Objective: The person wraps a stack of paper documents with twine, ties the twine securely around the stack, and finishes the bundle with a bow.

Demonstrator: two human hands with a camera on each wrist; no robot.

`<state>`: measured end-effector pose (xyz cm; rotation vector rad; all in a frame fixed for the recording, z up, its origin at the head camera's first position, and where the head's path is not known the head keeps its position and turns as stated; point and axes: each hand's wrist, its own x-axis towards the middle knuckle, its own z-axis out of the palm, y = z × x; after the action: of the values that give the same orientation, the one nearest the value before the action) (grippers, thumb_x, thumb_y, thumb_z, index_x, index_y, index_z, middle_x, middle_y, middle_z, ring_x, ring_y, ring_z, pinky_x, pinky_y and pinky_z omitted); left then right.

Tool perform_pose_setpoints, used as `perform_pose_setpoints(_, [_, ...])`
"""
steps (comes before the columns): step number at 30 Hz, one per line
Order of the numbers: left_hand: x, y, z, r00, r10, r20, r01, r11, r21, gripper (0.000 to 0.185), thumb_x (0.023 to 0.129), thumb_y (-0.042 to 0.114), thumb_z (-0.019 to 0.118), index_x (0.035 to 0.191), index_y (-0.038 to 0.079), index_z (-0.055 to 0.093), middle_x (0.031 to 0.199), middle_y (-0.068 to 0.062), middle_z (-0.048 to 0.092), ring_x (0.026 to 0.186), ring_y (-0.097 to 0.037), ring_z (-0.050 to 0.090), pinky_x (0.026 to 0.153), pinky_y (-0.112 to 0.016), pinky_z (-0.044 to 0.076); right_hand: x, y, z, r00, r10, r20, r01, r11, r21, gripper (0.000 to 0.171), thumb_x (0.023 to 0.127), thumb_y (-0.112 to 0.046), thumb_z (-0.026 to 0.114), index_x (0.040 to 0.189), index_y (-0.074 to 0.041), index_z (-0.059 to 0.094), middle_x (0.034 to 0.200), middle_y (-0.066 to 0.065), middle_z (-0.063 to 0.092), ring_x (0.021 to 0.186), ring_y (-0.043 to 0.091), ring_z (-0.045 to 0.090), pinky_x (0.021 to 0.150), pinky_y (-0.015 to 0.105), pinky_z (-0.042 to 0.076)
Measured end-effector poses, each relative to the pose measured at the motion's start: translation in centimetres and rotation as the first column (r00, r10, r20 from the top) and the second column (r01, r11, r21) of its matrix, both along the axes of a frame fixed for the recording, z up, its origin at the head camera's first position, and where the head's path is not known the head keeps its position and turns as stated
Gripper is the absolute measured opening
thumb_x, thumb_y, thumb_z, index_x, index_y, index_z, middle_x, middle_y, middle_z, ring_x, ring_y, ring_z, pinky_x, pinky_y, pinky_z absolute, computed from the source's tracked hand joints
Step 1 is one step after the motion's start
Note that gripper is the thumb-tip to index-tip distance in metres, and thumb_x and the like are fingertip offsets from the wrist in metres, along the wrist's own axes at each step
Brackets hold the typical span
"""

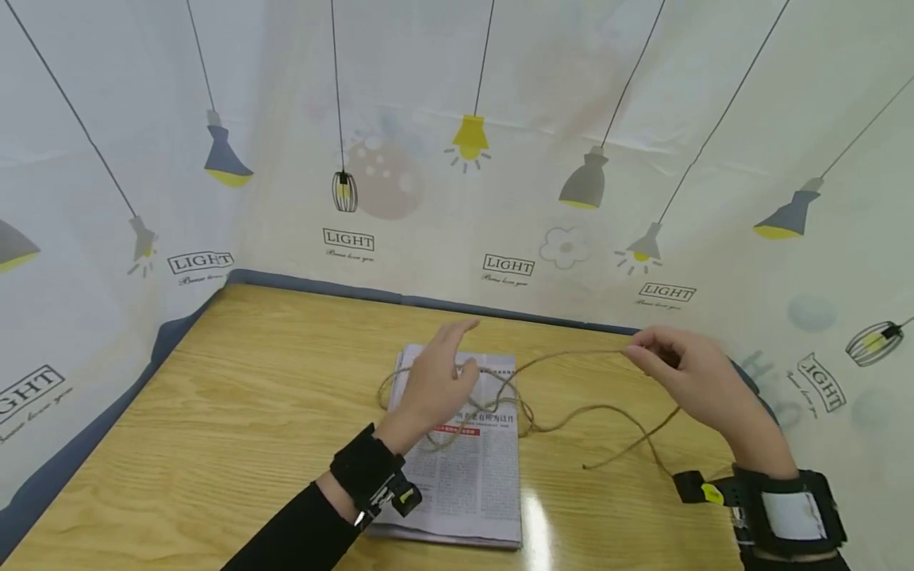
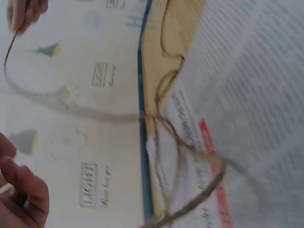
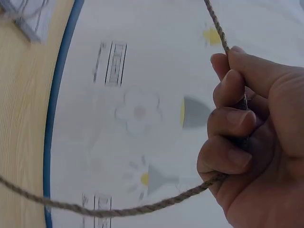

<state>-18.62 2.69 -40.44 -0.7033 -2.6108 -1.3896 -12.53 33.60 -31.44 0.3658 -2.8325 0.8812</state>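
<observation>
A person's 2 hands work with a length of brown twine (image 1: 564, 416) above a wooden tabletop (image 1: 236, 412). The right hand (image 1: 696, 381) is raised over the tabletop's far right side, its fingers (image 3: 228, 118) curled tight around the twine; in the right wrist view the twine runs through this closed grip and out both ends. The left hand (image 1: 435, 385) hovers above a folded newspaper (image 1: 464, 476), fingers loosely spread and relaxed, and whether it touches the twine cannot be told. From the right hand the twine stretches left toward the left hand, then falls in loose loops across the newspaper's far end and onto the tabletop, with 1 free end lying to the right of the newspaper. A curtain (image 1: 543, 159) printed with hanging lamps surrounds the tabletop.
</observation>
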Motion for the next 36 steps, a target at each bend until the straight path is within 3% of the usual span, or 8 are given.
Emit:
perform_pose_setpoints(6, [0.9,3.0,1.8,0.951,-0.277,-0.139,0.281,0.960,0.013,0.039,0.104,0.036,0.043,0.136,0.016,0.055,0.122,0.001,0.066,0.047,-0.004,0.037,0.049,-0.019,0.036,-1.0,-5.0,-0.1,0.991,0.137,0.001,-0.137,0.991,0.000,0.011,0.098,-0.026,0.060,0.094,-0.018,0.067,0.069,-0.007,0.056,0.054,0.006,0.043,0.051,0.023,0.038])
perform_pose_setpoints(12, [1.2,2.9,2.5,0.933,-0.352,-0.076,0.357,0.932,0.063,0.026,0.104,0.032,0.045,0.102,0.018,0.067,0.070,0.006,0.057,0.052,-0.007,0.041,0.052,-0.019,0.035,-1.6,-6.4,-0.9,0.984,0.176,0.038,-0.176,0.984,0.001,0.009,0.096,-0.026,0.061,0.094,-0.020,0.067,0.074,-0.008,0.061,0.057,0.005,0.045,0.053,0.023,0.040])
perform_pose_setpoints(16, [0.9,1.6,2.4,0.961,-0.271,-0.057,0.277,0.950,0.144,0.022,0.104,0.026,0.046,0.103,0.016,0.065,0.069,0.005,0.053,0.054,-0.007,0.040,0.054,-0.020,0.035,-1.9,-5.0,-2.0,0.991,0.119,0.066,-0.124,0.989,0.078,0.015,0.099,-0.018,0.057,0.101,-0.012,0.071,0.084,0.001,0.064,0.067,0.011,0.051,0.061,0.027,0.043])
perform_pose_setpoints(19, [0.5,0.5,2.1,0.974,-0.220,-0.049,0.225,0.958,0.175,0.021,0.104,0.024,0.047,0.098,0.016,0.065,0.067,0.003,0.051,0.054,-0.008,0.038,0.056,-0.021,0.033,-1.9,-3.5,-3.0,0.999,-0.036,0.027,0.029,0.973,0.228,0.024,0.102,-0.015,0.051,0.107,-0.004,0.072,0.092,0.012,0.062,0.076,0.020,0.050,0.063,0.031,0.043])
perform_pose_setpoints(23, [0.2,-0.6,1.5,0.966,-0.259,-0.004,0.257,0.957,0.136,0.022,0.103,0.029,0.048,0.094,0.020,0.065,0.066,0.003,0.049,0.056,-0.008,0.038,0.059,-0.021,0.035,-1.9,-2.0,-4.1,0.973,-0.231,0.015,0.214,0.923,0.319,0.040,0.106,-0.025,0.040,0.107,0.000,0.071,0.089,0.018,0.065,0.060,0.020,0.046,0.049,0.031,0.035])
perform_pose_setpoints(28, [-0.6,-1.4,0.3,0.967,-0.250,0.057,0.248,0.968,0.048,0.026,0.104,0.035,0.046,0.097,0.021,0.066,0.072,0.006,0.056,0.059,-0.008,0.045,0.060,-0.022,0.038,-2.3,-1.9,-3.9,0.968,-0.252,-0.003,0.249,0.952,0.177,0.043,0.106,-0.033,0.039,0.107,-0.003,0.070,0.083,0.017,0.069,0.060,0.023,0.057,0.050,0.031,0.040])
perform_pose_setpoints(32, [-2.0,-2.0,-1.4,0.997,-0.071,-0.016,0.069,0.992,-0.107,0.021,0.103,0.025,0.049,0.107,0.020,0.069,0.086,0.005,0.067,0.068,-0.010,0.055,0.064,-0.027,0.044,-2.8,-2.5,-3.6,0.976,-0.218,-0.009,0.218,0.976,0.021,0.038,0.103,-0.036,0.046,0.113,-0.006,0.068,0.096,0.016,0.070,0.076,0.024,0.062,0.060,0.031,0.046])
perform_pose_setpoints(36, [-3.5,-2.4,-3.7,0.991,0.057,-0.124,-0.091,0.955,-0.281,0.020,0.095,0.008,0.058,0.109,0.012,0.072,0.103,-0.005,0.073,0.089,-0.020,0.067,0.079,-0.038,0.053,-3.2,-3.3,-3.8,0.980,-0.193,0.058,0.198,0.974,-0.113,0.036,0.101,-0.039,0.049,0.115,-0.009,0.065,0.097,0.012,0.068,0.079,0.015,0.061,0.065,0.026,0.051])
